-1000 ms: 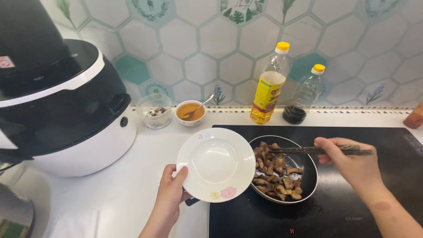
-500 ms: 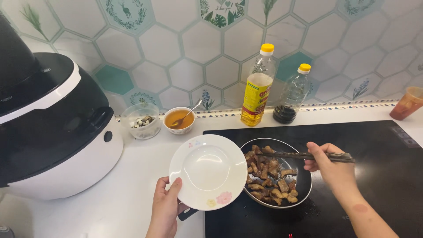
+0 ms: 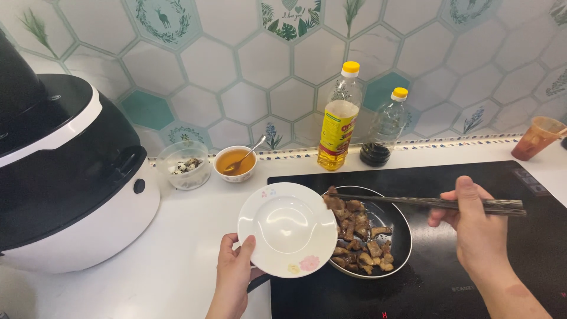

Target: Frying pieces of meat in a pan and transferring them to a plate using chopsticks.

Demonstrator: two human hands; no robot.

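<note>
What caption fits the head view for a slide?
Left hand holds white plate beside frying pan of browned meat; right hand holds chopsticks.

There are two clear plastic bottles with yellow caps (image 3: 341, 118) (image 3: 383, 129). There is one round white plate (image 3: 287, 228) and one black pan of brown meat pieces (image 3: 378, 236). There are two small bowls, one clear (image 3: 183, 165) and one white (image 3: 235, 163). There is one pair of dark chopsticks (image 3: 425, 202) and one orange cup (image 3: 536, 138).
</note>
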